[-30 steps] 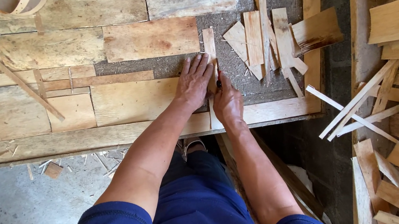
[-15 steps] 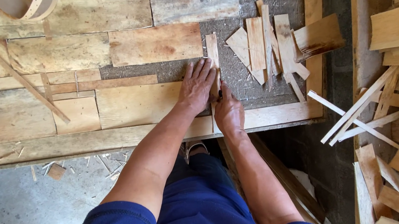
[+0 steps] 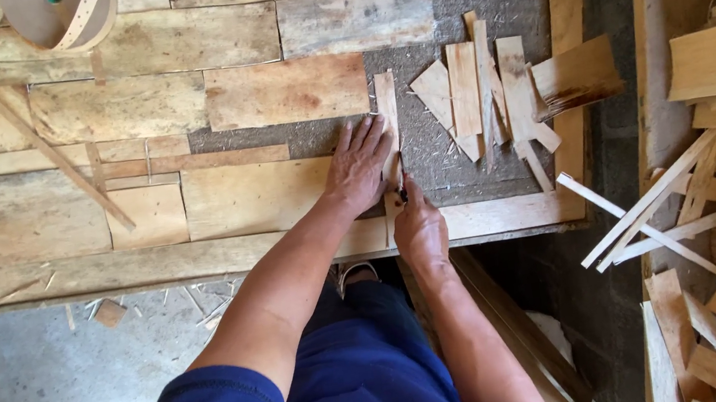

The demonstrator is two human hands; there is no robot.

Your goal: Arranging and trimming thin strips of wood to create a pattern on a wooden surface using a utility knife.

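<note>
Left hand (image 3: 360, 168) lies flat, fingers spread, pinning a narrow wood strip (image 3: 387, 123) to the worktop (image 3: 154, 265). Right hand (image 3: 419, 225) has a closed grip on a small dark tool (image 3: 402, 189) at the strip's edge. I'd keep fingertips behind the tool and press firmly. Loose offcuts (image 3: 482, 92) crowd the right; the worktop's near edge sits close.
</note>
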